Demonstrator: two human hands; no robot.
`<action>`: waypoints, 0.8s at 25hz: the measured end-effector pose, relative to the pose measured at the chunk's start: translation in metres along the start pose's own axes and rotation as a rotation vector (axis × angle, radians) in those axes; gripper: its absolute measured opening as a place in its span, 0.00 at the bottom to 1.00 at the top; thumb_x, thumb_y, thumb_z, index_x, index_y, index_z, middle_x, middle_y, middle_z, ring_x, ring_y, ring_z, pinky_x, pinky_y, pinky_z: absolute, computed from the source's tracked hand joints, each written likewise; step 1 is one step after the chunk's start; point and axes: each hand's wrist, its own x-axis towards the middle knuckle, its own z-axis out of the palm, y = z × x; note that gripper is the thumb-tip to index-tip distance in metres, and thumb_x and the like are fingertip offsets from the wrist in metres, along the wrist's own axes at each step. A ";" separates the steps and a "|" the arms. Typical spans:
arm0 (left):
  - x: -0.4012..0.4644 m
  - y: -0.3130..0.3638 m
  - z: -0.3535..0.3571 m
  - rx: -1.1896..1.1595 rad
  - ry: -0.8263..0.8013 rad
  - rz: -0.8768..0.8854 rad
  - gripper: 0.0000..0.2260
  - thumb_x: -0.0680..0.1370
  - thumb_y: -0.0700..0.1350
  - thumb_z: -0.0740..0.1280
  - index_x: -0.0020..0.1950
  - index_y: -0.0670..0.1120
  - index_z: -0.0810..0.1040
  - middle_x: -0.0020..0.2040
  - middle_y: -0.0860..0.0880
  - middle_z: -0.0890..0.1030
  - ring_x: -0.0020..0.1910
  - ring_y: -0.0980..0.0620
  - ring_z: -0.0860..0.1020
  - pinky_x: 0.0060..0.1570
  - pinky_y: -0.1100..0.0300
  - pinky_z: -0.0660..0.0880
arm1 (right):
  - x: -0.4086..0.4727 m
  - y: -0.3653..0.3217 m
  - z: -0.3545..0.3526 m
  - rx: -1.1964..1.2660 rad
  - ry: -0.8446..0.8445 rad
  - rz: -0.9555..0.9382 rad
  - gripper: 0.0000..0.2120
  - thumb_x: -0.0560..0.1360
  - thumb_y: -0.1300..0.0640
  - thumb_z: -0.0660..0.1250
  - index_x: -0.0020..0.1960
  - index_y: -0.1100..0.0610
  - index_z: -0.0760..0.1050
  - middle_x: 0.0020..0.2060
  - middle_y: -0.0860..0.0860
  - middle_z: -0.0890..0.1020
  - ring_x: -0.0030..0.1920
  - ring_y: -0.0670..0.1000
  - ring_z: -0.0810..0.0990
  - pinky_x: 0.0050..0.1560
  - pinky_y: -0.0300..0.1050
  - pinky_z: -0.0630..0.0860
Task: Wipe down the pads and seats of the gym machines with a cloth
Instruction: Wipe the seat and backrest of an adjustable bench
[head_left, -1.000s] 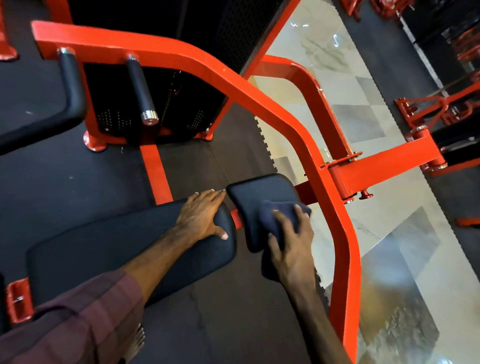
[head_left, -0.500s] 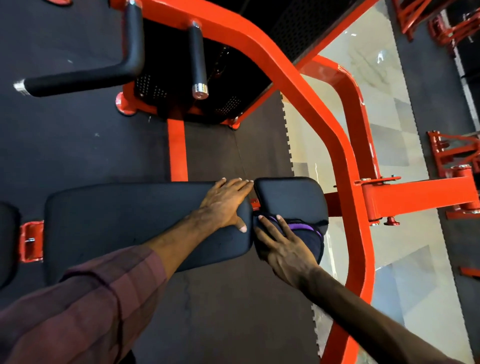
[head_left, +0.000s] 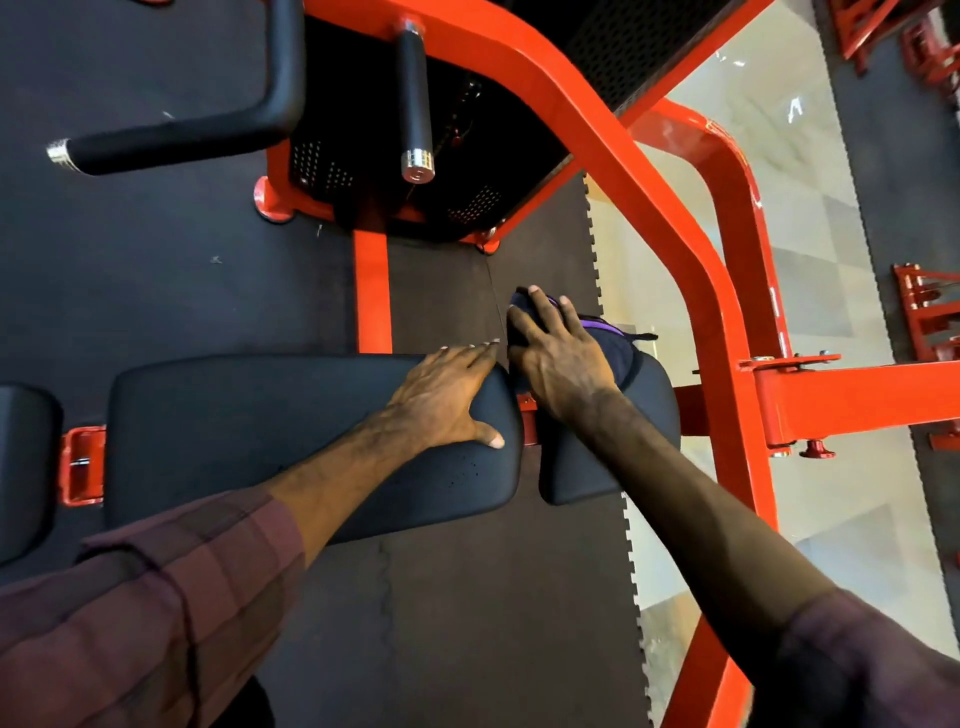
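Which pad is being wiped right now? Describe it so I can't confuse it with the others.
Start at the curved red frame. Just inside it sits a small black pad, right of the long black pad. Only it has the dark cloth under the right hand.

Setting was a gym: red steel machine frame (head_left: 597, 130), black padded seat (head_left: 260, 441) beside it, rubber floor mats (head_left: 467, 623) beneath.

The right hand (head_left: 558, 358) covers most of the dark cloth with a purple edge (head_left: 605, 338) and the far end of the small black seat pad (head_left: 613, 467), while another black pad (head_left: 23, 467) is cut off at the left edge.
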 end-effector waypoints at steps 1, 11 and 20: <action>-0.003 -0.005 -0.001 -0.010 0.006 -0.014 0.58 0.67 0.72 0.75 0.86 0.48 0.52 0.85 0.49 0.59 0.83 0.48 0.59 0.81 0.49 0.55 | 0.000 0.001 0.002 0.041 -0.027 0.020 0.20 0.83 0.52 0.58 0.72 0.52 0.78 0.81 0.55 0.64 0.84 0.65 0.49 0.82 0.67 0.52; -0.070 -0.095 -0.014 -0.012 0.014 -0.176 0.45 0.76 0.71 0.68 0.86 0.52 0.54 0.86 0.52 0.56 0.84 0.49 0.56 0.82 0.43 0.55 | -0.086 -0.108 0.022 0.864 0.284 0.456 0.30 0.82 0.46 0.54 0.82 0.51 0.66 0.85 0.57 0.56 0.85 0.61 0.51 0.83 0.61 0.55; -0.084 -0.135 -0.017 0.082 -0.135 -0.095 0.40 0.82 0.66 0.62 0.87 0.53 0.46 0.87 0.55 0.46 0.85 0.51 0.47 0.81 0.35 0.51 | -0.019 -0.192 0.041 0.353 0.197 0.503 0.38 0.85 0.32 0.50 0.87 0.50 0.46 0.85 0.60 0.44 0.84 0.67 0.41 0.79 0.76 0.46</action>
